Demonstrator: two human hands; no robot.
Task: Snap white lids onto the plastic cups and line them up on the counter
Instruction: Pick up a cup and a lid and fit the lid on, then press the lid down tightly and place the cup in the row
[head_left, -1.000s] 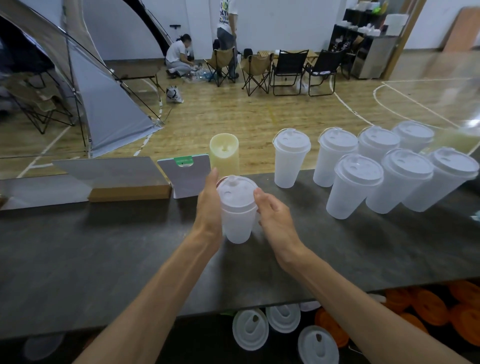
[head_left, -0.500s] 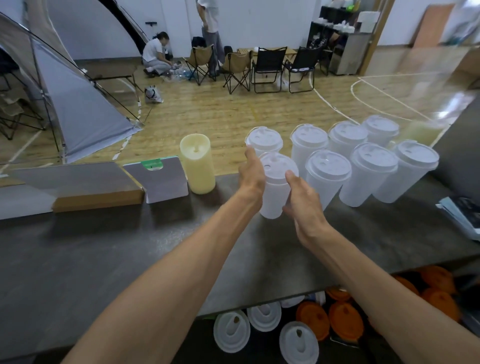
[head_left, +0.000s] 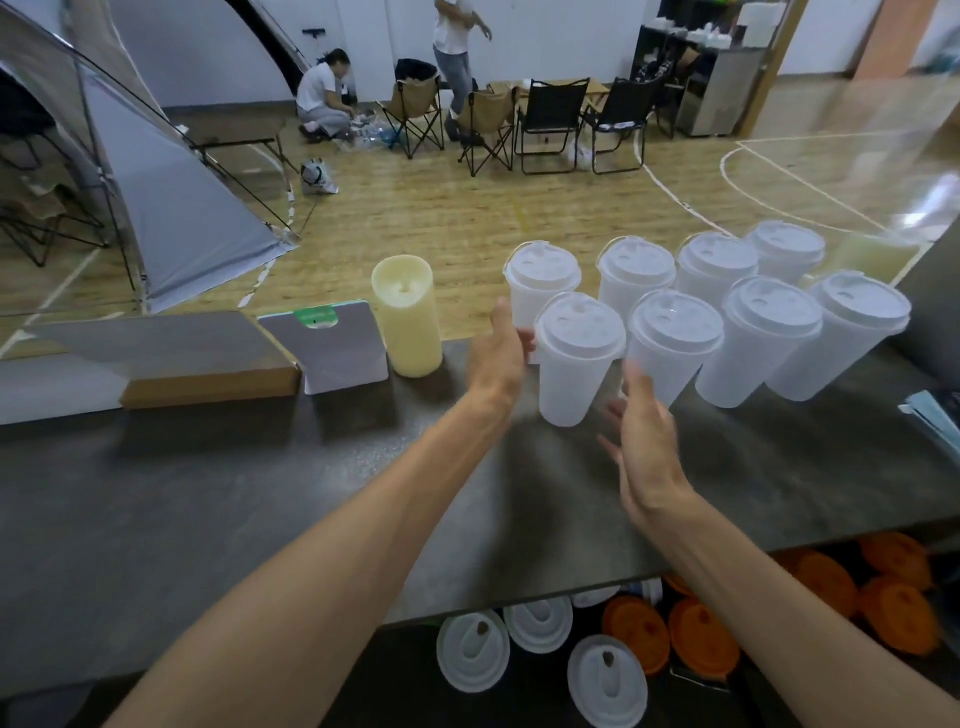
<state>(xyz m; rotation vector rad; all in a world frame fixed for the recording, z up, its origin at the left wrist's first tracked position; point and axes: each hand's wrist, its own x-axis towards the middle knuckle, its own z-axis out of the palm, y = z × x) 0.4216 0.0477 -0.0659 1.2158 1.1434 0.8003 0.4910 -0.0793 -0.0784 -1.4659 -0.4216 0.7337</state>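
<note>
A lidded cup (head_left: 574, 358) is seen upright on the dark tabletop (head_left: 260, 493), at the left end of the near row, w/ its white lid (head_left: 580, 325) seated on the rim. To its right in the same row, 3 more lidded cups (head_left: 670, 348) are lined up close together; a far row of 4 lidded cups (head_left: 636, 275) is set just behind, along the far edge of the tabletop.

The left hand (head_left: 498, 353) is held at the cup's left side, thumb up, fingers relaxed and partly hidden behind the cup; whether contact is made cannot be told. The right hand (head_left: 644, 441) is held just near-right of the cup, fingers spread and straight, slightly blurred, nothing gripped, apart from the cup.

Further left on the tabletop a pale yellow candle (head_left: 408, 314) is stood, then a grey card w/ green tab (head_left: 324, 351) leaned upright, then a flat brown-edged box (head_left: 208, 364). Below the near edge, on a lower shelf, loose white lids (head_left: 472, 657) and orange lids (head_left: 701, 644) are laid. Beyond the tabletop a wooden floor, folding chairs (head_left: 550, 124), a grey tent (head_left: 156, 208) and two persons are seen.
</note>
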